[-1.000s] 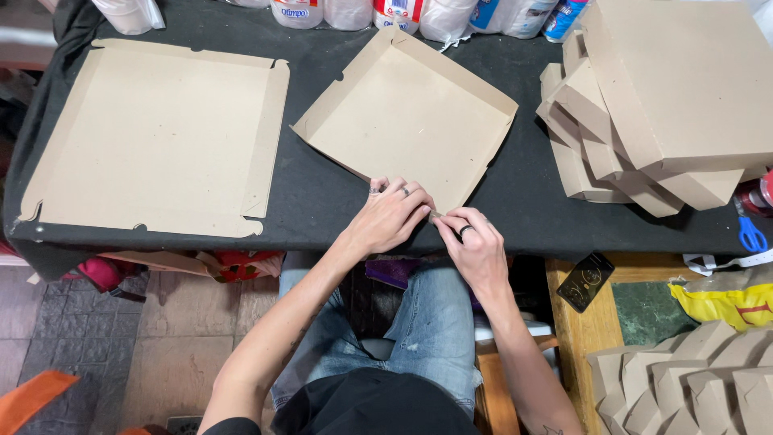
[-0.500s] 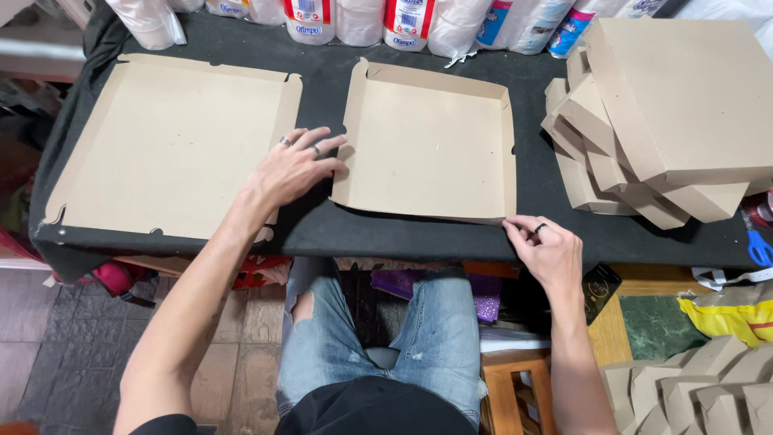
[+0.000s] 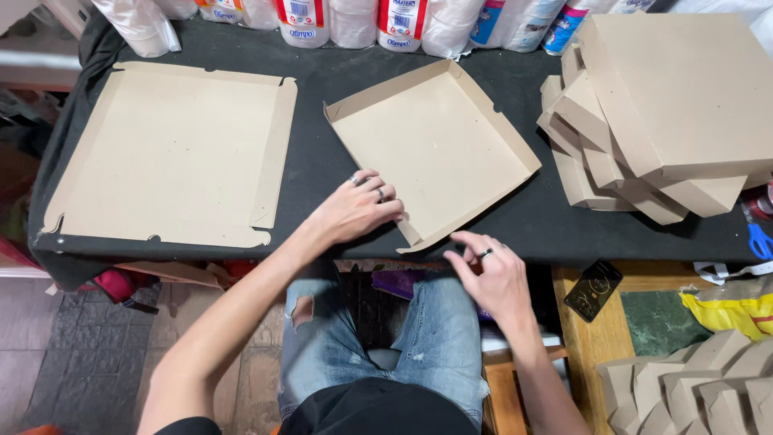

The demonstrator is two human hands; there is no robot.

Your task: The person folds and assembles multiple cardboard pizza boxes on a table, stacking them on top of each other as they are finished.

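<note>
A shallow brown cardboard tray [image 3: 439,149] with folded-up walls lies turned at an angle in the middle of the black-covered table [image 3: 310,173]. My left hand [image 3: 356,209], with rings on two fingers, rests flat on the tray's near left wall by its front corner. My right hand [image 3: 487,274] hovers just off the table's front edge below that corner, fingers apart, holding nothing. A flat unfolded cardboard blank [image 3: 173,153] lies on the left side of the table.
A stack of folded cardboard boxes [image 3: 660,113] fills the right side of the table. Rolls in plastic wrap [image 3: 346,20] line the back edge. Blue scissors [image 3: 757,238] lie far right. More folded cardboard [image 3: 692,383], a yellow bag [image 3: 729,302] and a dark phone [image 3: 593,290] sit lower right.
The tray has been turned on the table, now lying at an angle. My left hand moved from its far left side to the near corner; my right hand came left toward that corner.
</note>
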